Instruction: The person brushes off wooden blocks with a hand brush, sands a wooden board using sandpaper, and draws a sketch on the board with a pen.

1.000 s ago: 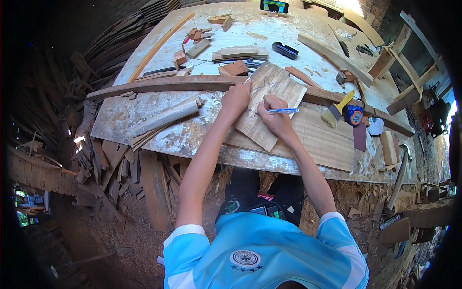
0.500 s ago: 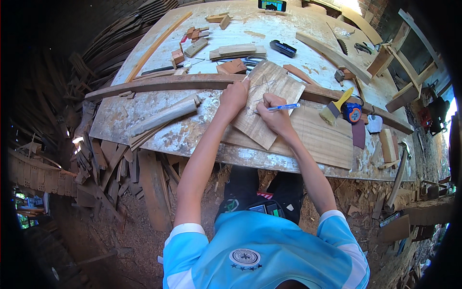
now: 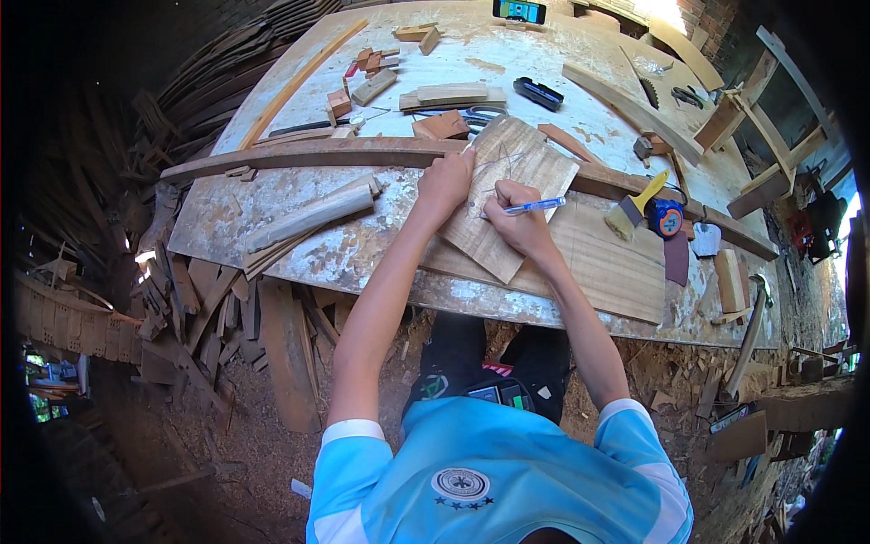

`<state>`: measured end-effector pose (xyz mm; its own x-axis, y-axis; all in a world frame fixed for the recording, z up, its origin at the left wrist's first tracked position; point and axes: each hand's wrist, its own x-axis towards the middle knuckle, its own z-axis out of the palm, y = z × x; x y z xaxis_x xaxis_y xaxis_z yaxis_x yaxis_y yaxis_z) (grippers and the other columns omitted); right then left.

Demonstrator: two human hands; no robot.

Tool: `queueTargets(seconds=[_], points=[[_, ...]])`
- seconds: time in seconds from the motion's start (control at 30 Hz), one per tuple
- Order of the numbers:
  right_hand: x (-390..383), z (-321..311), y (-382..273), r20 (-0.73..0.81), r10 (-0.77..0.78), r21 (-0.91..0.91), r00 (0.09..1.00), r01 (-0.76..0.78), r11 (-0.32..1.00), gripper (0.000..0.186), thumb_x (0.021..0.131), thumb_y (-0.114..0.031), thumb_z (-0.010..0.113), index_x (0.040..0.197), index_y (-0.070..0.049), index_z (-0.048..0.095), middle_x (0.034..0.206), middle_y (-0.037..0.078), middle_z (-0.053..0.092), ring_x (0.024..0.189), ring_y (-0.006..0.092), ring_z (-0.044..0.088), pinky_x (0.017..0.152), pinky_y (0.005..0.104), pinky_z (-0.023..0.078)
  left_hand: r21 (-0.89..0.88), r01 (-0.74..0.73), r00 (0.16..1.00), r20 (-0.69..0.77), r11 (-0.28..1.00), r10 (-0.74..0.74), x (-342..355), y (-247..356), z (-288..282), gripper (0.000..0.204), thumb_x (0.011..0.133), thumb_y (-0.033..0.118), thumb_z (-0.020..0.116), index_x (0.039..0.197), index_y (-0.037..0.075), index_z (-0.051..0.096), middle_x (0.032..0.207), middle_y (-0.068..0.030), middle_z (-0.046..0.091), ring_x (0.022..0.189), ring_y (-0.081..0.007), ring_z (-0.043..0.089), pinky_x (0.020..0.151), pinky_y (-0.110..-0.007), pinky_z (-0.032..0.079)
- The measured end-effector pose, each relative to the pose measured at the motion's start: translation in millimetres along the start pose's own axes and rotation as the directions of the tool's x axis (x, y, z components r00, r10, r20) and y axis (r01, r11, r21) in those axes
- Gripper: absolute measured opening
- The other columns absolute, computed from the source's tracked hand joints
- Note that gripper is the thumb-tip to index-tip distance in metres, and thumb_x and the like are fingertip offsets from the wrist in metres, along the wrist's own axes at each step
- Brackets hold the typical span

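My right hand is closed around a blue-and-white pen, with its side resting on a flat wooden board. Thin drawn lines, some of them curved, mark the board's upper part. At the board's left edge, my left hand grips it, the thumb toward the top. The board lies tilted, its far part over a long wooden rail. A wider plank lies under its near right side. My right hand partly hides the pen's tip.
To the right lie a yellow-handled brush, a blue tape measure and a hammer at the table edge. Wood strips lie on the left. Farther back are a black case, wood blocks and a propped phone.
The scene sits slightly farther right in the picture. Both hands keep their holds on the board and the pen, with only a very small shift of the right hand.
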<state>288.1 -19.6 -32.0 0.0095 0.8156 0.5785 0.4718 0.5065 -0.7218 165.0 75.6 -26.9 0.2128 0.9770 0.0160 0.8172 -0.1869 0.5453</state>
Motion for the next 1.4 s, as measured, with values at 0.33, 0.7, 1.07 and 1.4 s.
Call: queueTargets(seconds=[0.33,0.7,1.07,1.4], points=[[0,0,-2,0.002,-0.001,0.006,1.0,0.001,1.0,0.024,0.067,-0.001,0.057,0.057,0.001,0.035,0.052,0.013,0.04,0.048,0.0241,0.041,0.049,0.0378,0.03,0.012,-0.001,1.0,0.001,1.0,0.001,-4,3,-4,0.063,0.096,0.047,0.029,0.1,-0.007,0.061,0.1,-0.0325,0.06,0.096,-0.0471,0.059,0.084,-0.052,0.047],[-6,-1,13,-0.216,0.139,0.249,0.966,-0.083,0.965,0.031,0.076,-0.005,0.061,0.056,-0.002,0.038,0.049,0.002,0.038,0.049,0.0077,0.034,0.045,0.0296,0.027,0.017,-0.006,0.999,-0.041,1.0,0.007,-5,3,0,0.063,0.096,0.048,0.03,0.098,-0.007,0.062,0.098,-0.0323,0.061,0.095,-0.0455,0.06,0.084,-0.051,0.047],[-31,4,-7,-0.229,0.001,0.254,0.974,0.059,0.965,0.033,0.084,-0.005,0.058,0.058,-0.004,0.038,0.054,0.0,0.04,0.051,0.0068,0.035,0.047,0.0253,0.028,-0.128,-0.157,0.985,0.046,0.979,0.164,-1,-5,-2,0.065,0.09,0.054,0.04,0.092,-0.006,0.066,0.097,-0.0337,0.06,0.094,-0.0461,0.059,0.084,-0.049,0.046],[-57,-12,-21,-0.267,0.154,0.18,0.951,-0.108,0.978,0.032,0.088,-0.013,0.054,0.061,-0.003,0.042,0.054,0.0,0.041,0.05,0.0075,0.038,0.046,0.0253,0.03,-0.053,-0.467,0.844,0.271,0.883,0.463,-3,31,7,0.058,0.09,0.051,0.044,0.086,-0.002,0.068,0.088,-0.0248,0.065,0.084,-0.0395,0.062,0.076,-0.044,0.049]])
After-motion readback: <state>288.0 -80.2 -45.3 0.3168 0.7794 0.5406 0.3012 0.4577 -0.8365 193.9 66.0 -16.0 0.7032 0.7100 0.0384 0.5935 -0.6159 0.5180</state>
